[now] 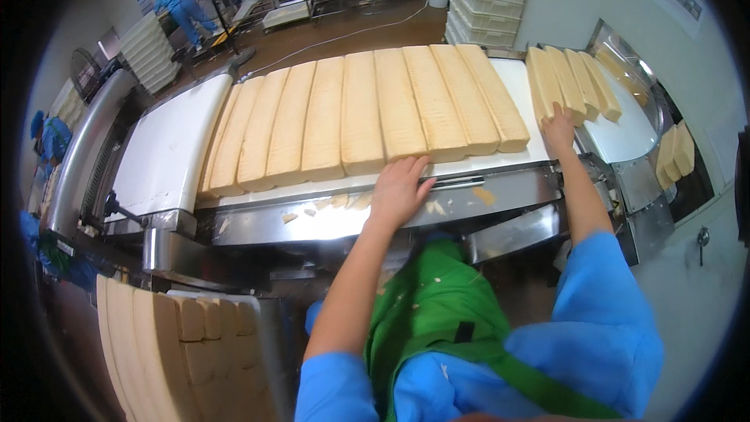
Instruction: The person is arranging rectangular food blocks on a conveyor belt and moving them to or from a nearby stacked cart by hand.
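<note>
A row of long, pale bread loaves (362, 111) lies side by side across a white conveyor belt (170, 140). The fingers of my left hand (401, 187) rest against the front end of a middle loaf, with the thumb spread apart over the metal edge. To the right, a smaller group of long loaves (577, 85) lies past a gap of bare white belt. My right hand (558, 129) touches the near end of the leftmost loaf in that group; whether its fingers grip the loaf is not clear.
The conveyor's steel front ledge (263, 228) carries bread scraps. More loaves are stacked on a cart (258, 328) at lower left. Pieces of loaf (675, 152) show in an opening at right. White crates (489, 0) stand behind the belt. Co-workers in blue (181, 9) work farther back.
</note>
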Tool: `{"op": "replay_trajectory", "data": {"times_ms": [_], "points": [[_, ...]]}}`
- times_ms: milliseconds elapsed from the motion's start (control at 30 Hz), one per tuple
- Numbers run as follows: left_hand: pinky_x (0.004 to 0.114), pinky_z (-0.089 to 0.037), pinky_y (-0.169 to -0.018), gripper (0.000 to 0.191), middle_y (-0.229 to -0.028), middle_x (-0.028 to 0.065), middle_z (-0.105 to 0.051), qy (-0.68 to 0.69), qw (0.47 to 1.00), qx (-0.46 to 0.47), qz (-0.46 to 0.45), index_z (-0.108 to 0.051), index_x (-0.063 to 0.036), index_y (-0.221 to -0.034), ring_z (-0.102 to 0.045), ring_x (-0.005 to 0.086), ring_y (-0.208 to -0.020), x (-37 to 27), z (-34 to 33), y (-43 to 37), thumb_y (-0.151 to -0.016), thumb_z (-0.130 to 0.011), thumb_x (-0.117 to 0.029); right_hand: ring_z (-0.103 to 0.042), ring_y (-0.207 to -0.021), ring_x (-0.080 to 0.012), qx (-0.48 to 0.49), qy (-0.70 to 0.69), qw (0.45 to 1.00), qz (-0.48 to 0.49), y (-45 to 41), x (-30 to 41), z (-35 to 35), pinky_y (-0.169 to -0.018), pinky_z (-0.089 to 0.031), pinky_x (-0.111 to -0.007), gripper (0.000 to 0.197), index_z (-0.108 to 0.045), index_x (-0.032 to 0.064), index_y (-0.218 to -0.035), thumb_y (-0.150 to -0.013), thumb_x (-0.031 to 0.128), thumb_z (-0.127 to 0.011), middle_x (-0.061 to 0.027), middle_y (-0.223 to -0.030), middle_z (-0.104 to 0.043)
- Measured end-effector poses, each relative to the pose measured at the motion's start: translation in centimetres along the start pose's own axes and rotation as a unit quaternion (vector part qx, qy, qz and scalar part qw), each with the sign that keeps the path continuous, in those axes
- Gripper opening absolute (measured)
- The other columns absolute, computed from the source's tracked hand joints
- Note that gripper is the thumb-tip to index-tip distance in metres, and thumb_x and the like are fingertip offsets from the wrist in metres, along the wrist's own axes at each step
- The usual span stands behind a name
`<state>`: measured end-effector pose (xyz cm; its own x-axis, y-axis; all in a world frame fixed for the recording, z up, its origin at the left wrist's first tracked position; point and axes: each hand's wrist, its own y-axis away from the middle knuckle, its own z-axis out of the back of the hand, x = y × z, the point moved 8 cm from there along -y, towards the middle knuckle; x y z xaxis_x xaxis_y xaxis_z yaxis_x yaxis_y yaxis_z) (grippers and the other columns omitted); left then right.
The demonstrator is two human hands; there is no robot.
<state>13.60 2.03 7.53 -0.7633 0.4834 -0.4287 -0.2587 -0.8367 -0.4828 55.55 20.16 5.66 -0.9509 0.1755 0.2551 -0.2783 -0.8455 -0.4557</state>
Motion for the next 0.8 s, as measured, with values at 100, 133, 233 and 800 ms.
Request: {"op": "replay_trajectory", "data": {"times_ms": [100,133,233,800], "points": [[0.041,-0.044,-0.084,0.035,-0.099,0.0121,-0.061,-0.008,0.999,-0.025,-0.026,-0.058,-0.0054,-0.113,-0.056,0.0304,-0.097,-0.1,-0.1,-0.5,-0.086,-0.062,-0.027,-0.055,-0.111,-0.0368,0.024,-0.169,0.985,-0.027,-0.5,-5.1,1.5,-0.094,-0.045,-0.044,0.052,-0.046,0.0103,-0.134,-0.087,0.029,-0.055,-0.0216,-0.126,-0.050],[0.041,-0.045,-0.083,0.034,-0.098,0.0122,-0.061,-0.006,0.999,-0.028,-0.032,-0.058,-0.0060,-0.112,-0.057,0.0305,-0.096,-0.4,-0.4,-0.9,-0.086,-0.062,-0.027,-0.057,-0.110,-0.0354,0.027,-0.237,0.970,-0.052,-0.8,-8.5,2.0,-0.093,-0.045,-0.043,0.049,-0.046,0.0089,-0.133,-0.089,0.027,-0.054,-0.0215,-0.123,-0.054],[0.041,-0.045,-0.082,0.033,-0.096,0.0126,-0.060,-0.013,0.999,-0.037,-0.030,-0.059,-0.0059,-0.111,-0.057,0.0312,-0.095,-0.2,-0.4,-0.7,-0.086,-0.061,-0.026,-0.057,-0.111,-0.0359,-0.001,-0.371,0.925,-0.083,0.3,-11.7,4.3,-0.095,-0.044,-0.041,0.048,-0.049,0.0034,-0.130,-0.090,0.029,-0.056,-0.0234,-0.121,-0.059],[0.041,-0.046,-0.076,0.022,-0.087,0.0119,-0.060,-0.022,0.998,-0.062,0.001,-0.062,-0.0052,-0.101,-0.058,0.0306,-0.086,-0.1,0.2,-0.5,-0.085,-0.062,-0.021,-0.049,-0.121,-0.0307,0.147,-0.228,0.952,0.144,1.3,5.7,2.0,-0.102,-0.039,-0.038,0.057,-0.050,0.0098,-0.133,-0.082,0.027,-0.067,-0.0155,-0.131,-0.053]]}}
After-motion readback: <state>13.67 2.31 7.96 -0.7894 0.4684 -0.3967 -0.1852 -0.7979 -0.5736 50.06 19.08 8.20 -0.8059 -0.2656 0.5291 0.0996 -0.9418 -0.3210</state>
